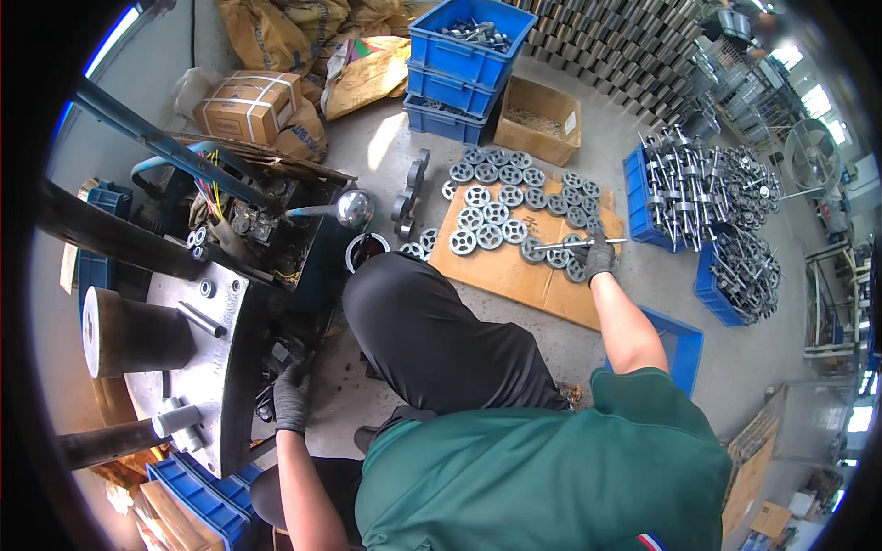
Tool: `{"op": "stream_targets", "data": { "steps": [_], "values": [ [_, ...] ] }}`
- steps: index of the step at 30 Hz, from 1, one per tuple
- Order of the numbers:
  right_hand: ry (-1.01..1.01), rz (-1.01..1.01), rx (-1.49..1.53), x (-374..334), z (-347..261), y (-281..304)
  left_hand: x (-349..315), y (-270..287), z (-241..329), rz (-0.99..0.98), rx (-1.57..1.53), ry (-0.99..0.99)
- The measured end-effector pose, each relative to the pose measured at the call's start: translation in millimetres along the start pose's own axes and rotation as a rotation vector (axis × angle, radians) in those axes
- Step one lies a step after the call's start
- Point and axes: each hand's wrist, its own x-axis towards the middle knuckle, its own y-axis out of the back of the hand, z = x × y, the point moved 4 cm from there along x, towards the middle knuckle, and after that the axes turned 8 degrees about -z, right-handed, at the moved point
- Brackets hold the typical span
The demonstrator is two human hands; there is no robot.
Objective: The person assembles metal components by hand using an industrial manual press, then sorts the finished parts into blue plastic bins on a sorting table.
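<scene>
My right hand (600, 254), in a dark grey glove, closes around a thin metal shaft (562, 245) held roughly level above the spoked metal wheels (493, 212). These wheels lie flat in groups on a flattened cardboard sheet (574, 298). Down at the left, my gloved left hand (291, 399) is beside the dark underside of the press, next to small black metal parts (266, 404); its fingers blend into the dark parts there. On the steel press table (216, 367) are a small ring (208, 288) and a short dark bar (201, 319).
A lever with a ball end (355, 209) juts from the machine. Blue crates (470, 69) are stacked at the back beside an open carton (540, 119). Crates of shafts with wheels (680, 193) stand at the right. Stacked metal cylinders (606, 55) fill the back.
</scene>
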Motion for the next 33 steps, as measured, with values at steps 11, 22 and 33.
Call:
{"op": "stream_targets", "data": {
  "steps": [11,22,33],
  "values": [
    [0.281,-0.552,-0.746,-13,-7,-94,2,-7,-44,-0.006,-0.002,0.055],
    [0.278,-0.766,-0.953,-7,-5,-77,-18,-7,23,-0.159,0.257,0.010],
    [0.128,-0.254,-1.571,17,69,-105,-24,-18,-5,-0.245,0.397,0.092]
  ]
}}
